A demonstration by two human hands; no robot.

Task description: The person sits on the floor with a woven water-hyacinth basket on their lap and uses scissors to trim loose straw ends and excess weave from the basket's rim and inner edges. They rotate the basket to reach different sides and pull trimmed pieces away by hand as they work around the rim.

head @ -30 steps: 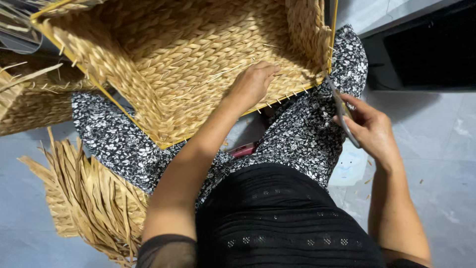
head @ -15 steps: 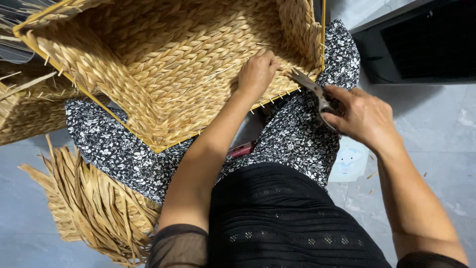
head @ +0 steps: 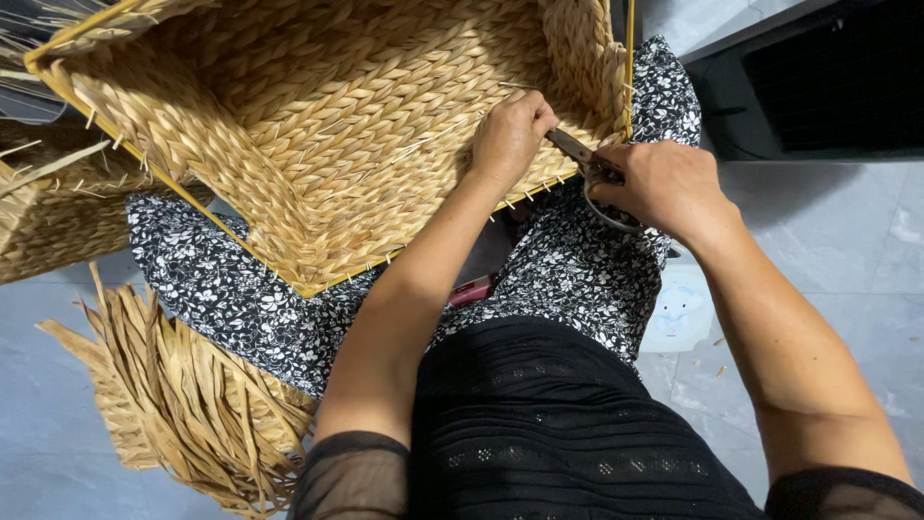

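left hand (head: 508, 135) pinching basket (head: 318, 144), right hand (head: 664, 188) perhaps closing scissors (head: 587, 164)

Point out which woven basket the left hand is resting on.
The large basket on the lap, under the left hand; the other basket sits untouched at the picture's left edge.

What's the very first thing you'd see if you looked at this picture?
A big woven straw-coloured basket with a yellow wire rim fills the top, resting on the person's black-and-white flowered lap. The left hand presses on the basket's weave near its right corner, while the right hand holds grey metal scissors pointed at it. A pile of dry tan straw strips lies on the grey floor at lower left.
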